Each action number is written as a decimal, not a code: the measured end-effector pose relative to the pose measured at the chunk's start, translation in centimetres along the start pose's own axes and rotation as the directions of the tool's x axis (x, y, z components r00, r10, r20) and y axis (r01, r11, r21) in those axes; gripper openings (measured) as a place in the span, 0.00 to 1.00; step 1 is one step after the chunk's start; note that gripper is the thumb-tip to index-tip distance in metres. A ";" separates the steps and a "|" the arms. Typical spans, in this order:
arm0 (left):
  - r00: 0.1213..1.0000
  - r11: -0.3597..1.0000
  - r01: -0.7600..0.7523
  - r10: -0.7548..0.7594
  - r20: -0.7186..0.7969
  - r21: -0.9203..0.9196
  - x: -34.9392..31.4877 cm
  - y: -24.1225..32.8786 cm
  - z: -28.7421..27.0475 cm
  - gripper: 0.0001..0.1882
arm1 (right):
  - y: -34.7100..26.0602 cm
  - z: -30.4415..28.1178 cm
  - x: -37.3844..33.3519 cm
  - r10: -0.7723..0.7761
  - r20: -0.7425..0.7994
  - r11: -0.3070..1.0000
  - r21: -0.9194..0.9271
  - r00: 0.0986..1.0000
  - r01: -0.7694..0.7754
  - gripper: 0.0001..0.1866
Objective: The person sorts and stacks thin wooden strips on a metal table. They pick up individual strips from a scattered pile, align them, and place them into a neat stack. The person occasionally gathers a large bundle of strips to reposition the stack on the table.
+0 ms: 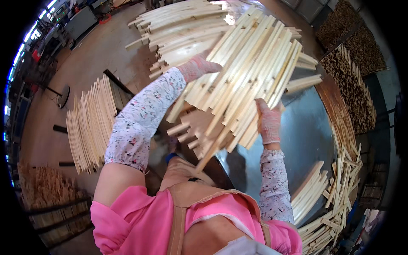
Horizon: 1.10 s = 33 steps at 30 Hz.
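Note:
A wide bundle of pale wooden strips (242, 72) lies slanted between my two hands, its ends uneven. My left hand (198, 68), in a pinkish knitted glove, is closed on the bundle's left edge with the thumb on top. On the right edge, nearer to me, my right hand (270, 123) grips it in a matching glove; its fingers are partly hidden under the strips. Some strips stick out lower than the others toward my body. Beneath the bundle is a grey metal table (297, 131), partly covered by it.
More strips (182, 29) lie in rows beyond the bundle. A stack of strips (89, 127) sits on a rack at the left. Loose strips (340, 187) are heaped at the right, beside a smaller group (309, 191) on the table. Tall wood stacks (348, 89) stand far right.

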State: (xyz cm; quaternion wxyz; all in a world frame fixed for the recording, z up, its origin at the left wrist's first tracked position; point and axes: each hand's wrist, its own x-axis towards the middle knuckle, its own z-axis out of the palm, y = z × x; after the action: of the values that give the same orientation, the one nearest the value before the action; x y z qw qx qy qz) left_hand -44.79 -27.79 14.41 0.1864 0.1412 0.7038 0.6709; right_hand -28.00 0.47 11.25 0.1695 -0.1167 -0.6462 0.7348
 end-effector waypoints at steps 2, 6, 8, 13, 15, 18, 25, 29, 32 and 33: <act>0.990 0.997 -0.034 0.024 0.137 0.075 1.1 4.0 -5.9 0.52 | 0.9 6.0 2.6 -0.109 0.029 0.924 -0.365 0.994 0.112 0.33; 0.992 0.953 0.073 -0.101 0.081 0.295 6.9 3.2 -18.1 0.51 | 4.4 18.6 6.0 -0.011 -0.031 0.991 -0.133 0.999 0.007 0.38; 0.981 0.983 0.078 -0.106 0.164 0.169 10.2 1.0 -23.6 0.52 | 4.8 23.9 7.2 -0.020 -0.091 0.953 -0.303 0.996 -0.008 0.40; 0.932 0.868 0.088 -0.245 0.268 0.488 17.0 -0.6 -26.3 0.57 | 11.4 26.8 9.8 0.212 -0.241 0.976 0.100 0.947 -0.193 0.54; 0.923 0.792 0.081 -0.289 0.255 0.605 20.9 -0.3 -29.0 0.56 | 17.0 29.1 13.3 0.199 -0.413 0.946 -0.157 0.889 -0.284 0.45; 0.918 0.661 0.134 -0.364 0.159 0.739 23.2 -2.6 -33.1 0.48 | 12.0 35.6 12.9 0.339 -0.327 0.727 -0.504 0.882 -0.466 0.51; 0.881 -0.008 -0.023 -0.473 0.017 1.000 27.2 -0.4 -29.8 0.30 | 13.3 36.3 12.8 0.268 -0.145 0.888 -0.347 0.953 -0.302 0.34; 0.942 -0.194 -0.182 -0.314 0.115 0.964 24.9 -0.7 -29.8 0.24 | 15.4 30.5 14.7 0.284 0.270 0.303 -0.936 0.920 0.181 0.38; 0.964 0.050 -0.191 -0.178 0.197 0.980 19.9 -1.5 -31.8 0.20 | 11.9 32.1 15.9 0.603 -0.068 0.504 -0.739 0.795 -0.446 0.51; 0.964 0.173 -0.232 -0.088 0.250 0.957 17.1 -3.1 -33.2 0.19 | 12.2 31.4 15.9 0.586 -0.046 0.540 -0.722 0.809 -0.432 0.51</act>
State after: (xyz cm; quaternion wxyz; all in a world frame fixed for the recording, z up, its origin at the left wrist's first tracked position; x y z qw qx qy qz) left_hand -74.84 -49.93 11.13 0.1063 0.3436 0.9319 0.0468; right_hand -56.06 -23.08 4.24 -0.1769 -0.2806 -0.8259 0.4559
